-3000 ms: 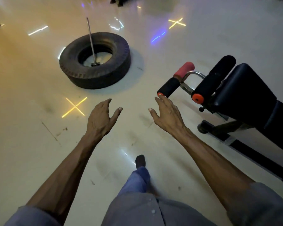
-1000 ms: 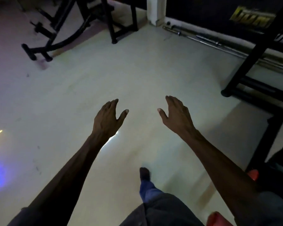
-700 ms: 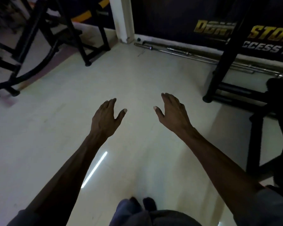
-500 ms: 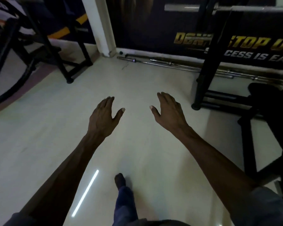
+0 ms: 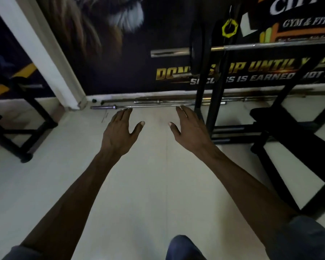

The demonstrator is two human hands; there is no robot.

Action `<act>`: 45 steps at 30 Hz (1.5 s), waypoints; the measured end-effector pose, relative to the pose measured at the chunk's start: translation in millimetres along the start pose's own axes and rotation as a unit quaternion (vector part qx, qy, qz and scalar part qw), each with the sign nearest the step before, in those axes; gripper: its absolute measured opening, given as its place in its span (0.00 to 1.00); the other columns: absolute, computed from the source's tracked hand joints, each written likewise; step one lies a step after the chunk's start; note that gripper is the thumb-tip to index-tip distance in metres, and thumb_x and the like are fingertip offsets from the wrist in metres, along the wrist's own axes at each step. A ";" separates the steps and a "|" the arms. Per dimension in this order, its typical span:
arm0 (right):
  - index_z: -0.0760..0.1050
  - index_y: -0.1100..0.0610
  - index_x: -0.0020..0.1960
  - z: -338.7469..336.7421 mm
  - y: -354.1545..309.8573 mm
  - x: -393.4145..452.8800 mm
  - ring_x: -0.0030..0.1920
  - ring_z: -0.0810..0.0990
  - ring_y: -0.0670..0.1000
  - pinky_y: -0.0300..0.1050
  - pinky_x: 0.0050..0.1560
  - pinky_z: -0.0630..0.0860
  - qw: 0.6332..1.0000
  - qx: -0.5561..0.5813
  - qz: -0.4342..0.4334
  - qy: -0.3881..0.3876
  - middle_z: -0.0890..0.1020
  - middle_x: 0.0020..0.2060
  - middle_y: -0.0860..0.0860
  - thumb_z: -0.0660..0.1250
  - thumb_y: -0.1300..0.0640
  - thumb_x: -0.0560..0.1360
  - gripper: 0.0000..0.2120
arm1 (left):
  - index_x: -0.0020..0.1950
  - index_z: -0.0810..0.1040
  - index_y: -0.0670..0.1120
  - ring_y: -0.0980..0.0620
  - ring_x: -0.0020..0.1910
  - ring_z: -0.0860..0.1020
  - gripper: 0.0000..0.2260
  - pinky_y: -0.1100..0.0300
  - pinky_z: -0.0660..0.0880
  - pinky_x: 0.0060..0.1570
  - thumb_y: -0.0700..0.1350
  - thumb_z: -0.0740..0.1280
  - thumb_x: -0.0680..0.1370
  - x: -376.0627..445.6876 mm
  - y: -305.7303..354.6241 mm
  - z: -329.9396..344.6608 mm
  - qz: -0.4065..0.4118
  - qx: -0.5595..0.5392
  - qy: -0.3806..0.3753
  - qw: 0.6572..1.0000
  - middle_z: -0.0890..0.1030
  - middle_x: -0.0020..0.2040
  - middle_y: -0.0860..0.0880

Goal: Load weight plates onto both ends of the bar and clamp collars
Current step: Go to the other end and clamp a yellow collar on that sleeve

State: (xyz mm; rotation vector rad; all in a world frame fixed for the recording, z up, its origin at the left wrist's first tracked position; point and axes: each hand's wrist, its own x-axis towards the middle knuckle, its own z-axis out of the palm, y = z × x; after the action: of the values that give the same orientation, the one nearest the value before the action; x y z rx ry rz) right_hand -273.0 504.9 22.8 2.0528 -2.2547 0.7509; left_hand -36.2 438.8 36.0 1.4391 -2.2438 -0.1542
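Left hand [image 5: 120, 134]: fingers extended, close together, thumb splayed; holding nothing. Right hand [image 5: 190, 132]: same configuration, also holding nothing. Both hands are held palm-down over the pale floor [image 5: 148, 184], forearms reaching forward. Beyond the fingertips, spare bars [image 5: 139, 106] lie along the wall base. Above and right of the right fingers, the bar [image 5: 169, 52] rests on a black rack [image 5: 217, 94] (one dark weight plate [image 5: 197, 51] mounted, sleeve end bare).
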 end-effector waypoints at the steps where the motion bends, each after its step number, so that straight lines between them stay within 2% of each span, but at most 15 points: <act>1: 0.62 0.58 0.80 0.9 -0.5 19.5 0.78 0.65 0.58 0.58 0.74 0.69 1.000 -0.004 0.004 0.013 0.66 0.78 0.57 0.60 0.44 0.84 0.30 | 0.82 0.63 0.45 0.43 0.79 0.67 0.33 0.43 0.71 0.74 0.64 0.60 0.83 23.6 -4.7 1.4 0.014 -0.007 0.004 1.000 0.69 0.79 0.44; 10: 0.61 0.56 0.80 18.5 25.6 205.1 0.79 0.64 0.56 0.61 0.73 0.71 0.993 -0.021 0.054 0.099 0.65 0.78 0.55 0.61 0.44 0.83 0.30 | 0.83 0.62 0.46 0.44 0.81 0.64 0.32 0.43 0.67 0.77 0.61 0.62 0.83 240.0 -31.6 31.4 0.107 -0.043 0.006 0.993 0.67 0.81 0.44; 17: 0.60 0.57 0.80 14.0 52.6 346.6 0.79 0.61 0.57 0.61 0.73 0.69 0.986 -0.032 0.094 0.136 0.64 0.78 0.56 0.60 0.43 0.83 0.30 | 0.81 0.63 0.47 0.43 0.76 0.69 0.30 0.42 0.73 0.71 0.60 0.62 0.84 406.1 -29.5 49.9 0.165 -0.063 -0.029 0.984 0.70 0.78 0.44; 23: 0.60 0.57 0.80 13.0 71.1 424.7 0.80 0.61 0.57 0.61 0.73 0.69 0.977 -0.053 0.131 0.159 0.63 0.79 0.55 0.61 0.44 0.83 0.31 | 0.82 0.63 0.51 0.44 0.78 0.67 0.29 0.44 0.71 0.71 0.60 0.63 0.83 508.3 -34.0 69.0 0.224 -0.095 -0.017 0.970 0.69 0.79 0.46; 27: 0.61 0.57 0.80 16.6 85.7 465.0 0.79 0.63 0.58 0.60 0.74 0.69 0.967 -0.084 0.156 0.183 0.65 0.78 0.56 0.62 0.45 0.82 0.31 | 0.83 0.60 0.50 0.44 0.79 0.66 0.32 0.47 0.68 0.73 0.62 0.62 0.83 573.9 -33.2 85.5 0.254 -0.130 -0.039 0.958 0.67 0.80 0.46; 30: 0.61 0.58 0.80 18.6 93.5 491.9 0.77 0.65 0.60 0.61 0.74 0.69 0.954 -0.099 0.191 0.208 0.66 0.78 0.58 0.63 0.46 0.81 0.31 | 0.84 0.58 0.49 0.44 0.80 0.65 0.33 0.50 0.65 0.76 0.61 0.62 0.83 621.6 -29.8 97.5 0.302 -0.160 -0.067 0.938 0.65 0.82 0.45; 32: 0.63 0.56 0.78 20.7 93.6 505.0 0.75 0.69 0.60 0.62 0.71 0.72 0.946 -0.113 0.192 0.237 0.70 0.74 0.57 0.65 0.49 0.80 0.29 | 0.84 0.57 0.49 0.45 0.80 0.63 0.33 0.48 0.64 0.78 0.59 0.63 0.83 649.8 -27.7 105.1 0.327 -0.186 -0.086 0.923 0.64 0.83 0.46; 34: 0.66 0.50 0.74 21.5 87.6 519.2 0.70 0.73 0.59 0.60 0.66 0.77 0.929 -0.126 0.195 0.289 0.74 0.70 0.55 0.68 0.53 0.78 0.26 | 0.84 0.57 0.48 0.45 0.81 0.63 0.34 0.46 0.64 0.78 0.58 0.64 0.83 678.7 -25.6 110.0 0.361 -0.196 -0.113 0.904 0.63 0.83 0.46; 37: 0.63 0.42 0.68 16.1 68.3 539.1 0.64 0.78 0.61 0.55 0.54 0.80 0.899 -0.156 0.212 0.350 0.76 0.65 0.51 0.71 0.53 0.77 0.25 | 0.84 0.58 0.49 0.45 0.81 0.63 0.34 0.45 0.66 0.76 0.60 0.65 0.82 718.0 -18.0 113.4 0.406 -0.209 -0.140 0.879 0.64 0.82 0.46; 39: 0.65 0.43 0.67 11.0 64.7 550.8 0.62 0.80 0.62 0.55 0.51 0.81 0.885 -0.190 0.226 0.360 0.76 0.63 0.49 0.71 0.52 0.78 0.23 | 0.84 0.58 0.51 0.46 0.80 0.64 0.34 0.46 0.68 0.75 0.62 0.64 0.82 739.9 -9.0 116.6 0.437 -0.207 -0.147 0.863 0.64 0.82 0.47; 42: 0.70 0.51 0.72 6.2 66.3 560.0 0.67 0.76 0.60 0.57 0.56 0.80 0.865 -0.181 0.332 0.331 0.76 0.67 0.54 0.65 0.45 0.81 0.22 | 0.84 0.58 0.51 0.45 0.79 0.66 0.34 0.48 0.69 0.73 0.63 0.63 0.82 759.3 7.6 129.2 0.489 -0.205 -0.167 0.831 0.65 0.81 0.47; 45: 0.73 0.52 0.69 6.1 72.2 561.3 0.63 0.78 0.59 0.56 0.52 0.80 0.843 -0.180 0.368 0.349 0.79 0.63 0.53 0.63 0.44 0.82 0.20 | 0.83 0.59 0.50 0.45 0.80 0.64 0.34 0.46 0.68 0.75 0.63 0.63 0.82 769.0 23.9 145.0 0.525 -0.217 -0.186 0.802 0.65 0.82 0.46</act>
State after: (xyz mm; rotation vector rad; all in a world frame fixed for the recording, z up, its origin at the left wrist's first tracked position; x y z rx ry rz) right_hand -420.5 -21.6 168.7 0.5439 -2.3805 0.8063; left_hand -382.5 -251.6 164.1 -0.1977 -2.7190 -0.5566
